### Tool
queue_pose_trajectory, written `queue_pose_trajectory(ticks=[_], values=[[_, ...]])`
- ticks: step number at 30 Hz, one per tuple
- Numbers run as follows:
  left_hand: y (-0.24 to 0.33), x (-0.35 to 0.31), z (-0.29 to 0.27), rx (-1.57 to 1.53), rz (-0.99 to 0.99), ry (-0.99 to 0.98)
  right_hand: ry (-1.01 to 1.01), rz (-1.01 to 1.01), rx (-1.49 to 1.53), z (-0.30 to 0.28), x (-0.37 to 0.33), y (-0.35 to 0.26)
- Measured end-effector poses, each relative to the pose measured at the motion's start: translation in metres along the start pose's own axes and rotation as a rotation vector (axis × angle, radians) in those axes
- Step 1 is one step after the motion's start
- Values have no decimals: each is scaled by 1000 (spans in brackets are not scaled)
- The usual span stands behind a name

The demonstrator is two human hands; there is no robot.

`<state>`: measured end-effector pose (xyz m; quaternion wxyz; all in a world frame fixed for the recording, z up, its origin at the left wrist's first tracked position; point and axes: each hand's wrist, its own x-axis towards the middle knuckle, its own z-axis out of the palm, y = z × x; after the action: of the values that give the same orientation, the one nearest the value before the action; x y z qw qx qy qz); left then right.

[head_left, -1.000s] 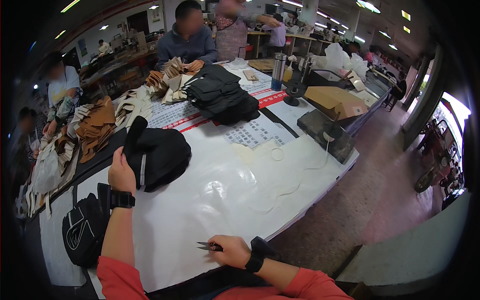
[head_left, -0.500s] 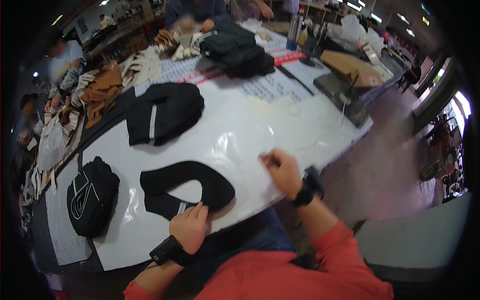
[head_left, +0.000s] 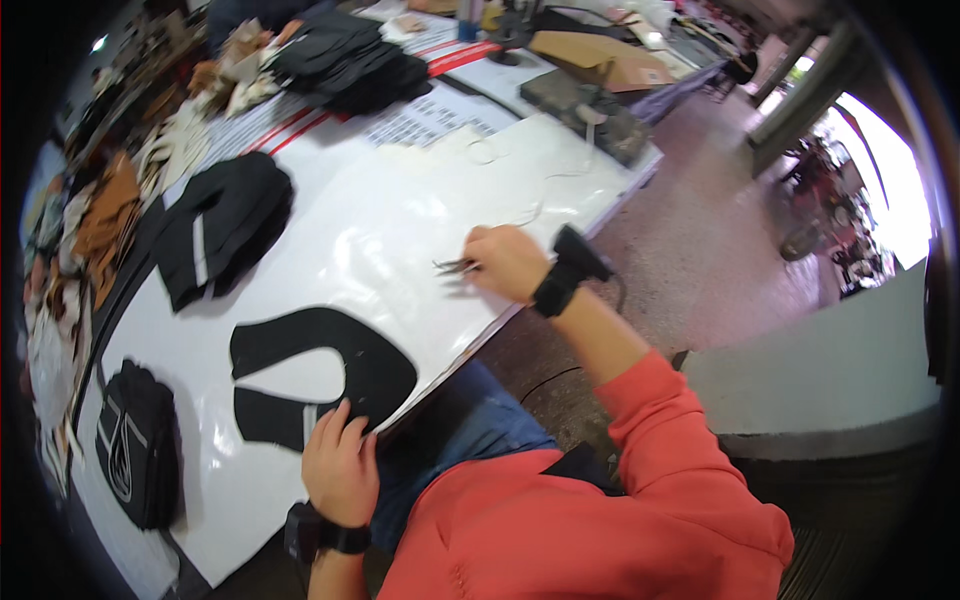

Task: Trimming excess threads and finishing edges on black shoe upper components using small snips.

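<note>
A U-shaped piece of black fabric (head_left: 372, 368) lies flat on the white table sheet in front of me, its curved end to the right. My left hand (head_left: 340, 472) rests on its near edge, fingers stretched out, beside a short grey strip (head_left: 310, 422) that crosses the lower arm of the U. Further right and above the sheet, my right hand (head_left: 506, 262) is closed around small metal thread snips (head_left: 452, 267), their two points facing left. The grip end of the snips is hidden in my fingers.
A stack of black pieces with a grey band (head_left: 225, 225) lies farther off, and a black bundle with pale cord (head_left: 140, 440) at left. Behind are a dark fabric pile (head_left: 350, 65), brown pieces (head_left: 108, 215), a dark block (head_left: 590, 115) and a cardboard box (head_left: 600, 60). The table edge runs along my right.
The view has shifted, so the table things appear farther left. My right hand has turned, and the snips now show plainly. My left hand stays at the fabric's near edge, its fingers more spread.
</note>
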<state>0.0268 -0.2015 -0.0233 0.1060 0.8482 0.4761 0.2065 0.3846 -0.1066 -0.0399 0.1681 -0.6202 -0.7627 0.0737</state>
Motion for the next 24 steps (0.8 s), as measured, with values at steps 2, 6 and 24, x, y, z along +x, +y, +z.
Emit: queue_pose_trajectory(ticks=[2,6,24], values=[[-1,-7,-4,-69,-68,-10,57,-50,-69,5,6,-18],[1,-9,-8,-279,-180,16,-26,-79,89,8,15,-66],[16,-6,-17,-252,-121,361,-174,-384,969,36,6,-178]])
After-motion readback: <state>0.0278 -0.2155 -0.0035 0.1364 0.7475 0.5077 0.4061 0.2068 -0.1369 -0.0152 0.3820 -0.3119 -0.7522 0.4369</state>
